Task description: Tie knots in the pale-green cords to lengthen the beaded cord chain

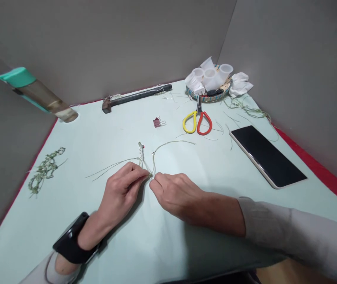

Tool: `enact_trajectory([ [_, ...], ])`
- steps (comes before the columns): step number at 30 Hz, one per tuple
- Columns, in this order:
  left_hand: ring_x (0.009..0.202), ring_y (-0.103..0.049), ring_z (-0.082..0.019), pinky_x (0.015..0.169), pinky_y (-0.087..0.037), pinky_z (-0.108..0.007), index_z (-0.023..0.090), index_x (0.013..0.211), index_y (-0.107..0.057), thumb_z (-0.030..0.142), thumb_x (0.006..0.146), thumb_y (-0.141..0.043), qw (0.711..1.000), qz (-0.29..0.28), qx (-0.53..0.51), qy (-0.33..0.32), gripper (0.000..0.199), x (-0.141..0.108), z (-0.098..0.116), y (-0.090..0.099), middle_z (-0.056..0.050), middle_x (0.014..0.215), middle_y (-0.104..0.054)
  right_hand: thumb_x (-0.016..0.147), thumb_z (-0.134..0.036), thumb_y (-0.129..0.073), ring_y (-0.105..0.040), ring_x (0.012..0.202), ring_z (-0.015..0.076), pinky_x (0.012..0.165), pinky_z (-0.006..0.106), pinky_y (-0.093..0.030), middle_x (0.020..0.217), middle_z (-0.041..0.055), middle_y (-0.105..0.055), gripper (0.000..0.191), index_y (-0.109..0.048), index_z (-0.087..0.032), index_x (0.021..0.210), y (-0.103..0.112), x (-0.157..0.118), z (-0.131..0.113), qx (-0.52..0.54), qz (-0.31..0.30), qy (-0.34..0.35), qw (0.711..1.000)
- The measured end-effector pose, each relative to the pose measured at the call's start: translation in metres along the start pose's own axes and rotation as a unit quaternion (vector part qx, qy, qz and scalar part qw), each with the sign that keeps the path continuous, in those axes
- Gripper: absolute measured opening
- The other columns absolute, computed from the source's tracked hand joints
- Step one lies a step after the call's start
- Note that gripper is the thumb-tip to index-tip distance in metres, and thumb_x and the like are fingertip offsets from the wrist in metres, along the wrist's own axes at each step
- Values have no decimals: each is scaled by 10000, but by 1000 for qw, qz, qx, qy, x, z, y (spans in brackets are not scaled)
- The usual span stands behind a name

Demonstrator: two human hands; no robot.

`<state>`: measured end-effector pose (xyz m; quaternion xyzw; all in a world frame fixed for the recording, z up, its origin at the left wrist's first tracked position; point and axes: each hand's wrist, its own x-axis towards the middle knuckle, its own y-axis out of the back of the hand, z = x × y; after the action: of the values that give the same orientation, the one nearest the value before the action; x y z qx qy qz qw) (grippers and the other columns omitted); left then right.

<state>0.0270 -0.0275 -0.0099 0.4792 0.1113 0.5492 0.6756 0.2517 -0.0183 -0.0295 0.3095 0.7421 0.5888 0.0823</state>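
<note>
1. Workpiece: thin green-and-white knotted cord [141,152] with loose strands, lying on the smooth, pale mint table [144,240] ahead of the 2 hands.
2. Left hand [127,181]: thumb and index fingers pinched together, without a gap, on the cord's near end.
3. Right hand [175,193]: fingers curled closed on a fine strand of the cord, just beside the left fingertips.
4. Beyond the cord: small maroon metal binder clip [157,122]; scissors [199,106] with 1 yellow and 1 red looped handle.
5. Far edge: long dark rod [140,96] with a blocky brown head; shallow woven basket [223,94] bearing translucent, tapered plastic cups [210,79].
6. Right side: flat, rectangular phone [265,154], glossy black screen upward.
7. Left side: tangled green cord bundle [44,169].
</note>
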Motion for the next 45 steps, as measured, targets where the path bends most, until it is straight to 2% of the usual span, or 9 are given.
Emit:
enact_trajectory([
  [6,783,-721,-154,691,-645,-302,180,1060,-748,337,1106,-723,1000,-21,-22,0,166,-3,-8,-4,-14,967,-757,965,-55,-497,-407,681,161,603,340,-301,878,9,-600,177,-542,-208,1042,7,15,7,165,-55,-6,985],
  [12,759,-703,-147,685,-637,-300,183,1038,-743,369,1105,-723,998,-25,-52,8,199,-7,-16,-6,-14,964,-758,984,-178,-505,-513,696,135,668,287,-429,797,-34,-593,87,-480,-251,944,35,35,17,357,-65,-44,931],
  [17,833,-743,-174,774,-667,-354,186,1069,-758,387,1112,-709,995,-18,-78,52,212,-3,-19,-7,-28,999,-778,937,-251,-539,-579,628,131,617,283,-521,780,11,-688,22,-544,-239,920,41,72,41,469,-18,-116,875],
  [20,897,-765,-198,844,-676,-399,182,1042,-761,402,1104,-719,991,-16,-94,95,233,-1,-17,-5,-34,1010,-788,1004,-331,-492,-680,770,160,742,316,-590,895,71,-731,111,-538,-242,956,38,86,62,477,70,-152,863],
  [25,905,-769,-204,847,-676,-405,177,1023,-755,425,1096,-727,977,-8,-133,167,260,1,-12,-1,-33,1001,-788,1017,-268,-516,-674,976,199,929,396,-557,1096,81,-750,83,-591,-234,1026,31,65,70,392,171,-133,894],
  [29,861,-758,-193,811,-669,-384,177,991,-746,443,1092,-731,967,-10,-160,199,285,2,-10,1,-25,967,-779,982,-231,-713,-611,1057,254,978,443,-483,1122,92,-755,66,-707,-224,1047,16,47,57,294,126,-13,947],
  [32,782,-722,-172,749,-646,-351,178,967,-733,453,1091,-729,962,-10,-167,215,302,1,-10,1,-5,906,-750,1038,-195,-705,-577,1103,272,968,446,-437,1198,134,-749,68,-722,-208,1103,4,50,54,229,103,49,967],
  [38,779,-709,-172,744,-635,-350,179,969,-725,461,1082,-737,958,-7,-164,236,304,2,-11,-1,-3,908,-741,1157,-242,-517,-587,1061,254,915,420,-458,1166,130,-752,204,-664,-211,1018,-5,59,70,162,116,124,972],
  [45,773,-703,-172,744,-632,-349,181,944,-721,454,1074,-750,953,-25,-164,254,304,5,-9,1,5,882,-727,1137,-135,-439,-601,1204,265,1058,484,-523,1424,167,-753,234,-658,-207,1097,-7,59,68,159,159,175,958],
])
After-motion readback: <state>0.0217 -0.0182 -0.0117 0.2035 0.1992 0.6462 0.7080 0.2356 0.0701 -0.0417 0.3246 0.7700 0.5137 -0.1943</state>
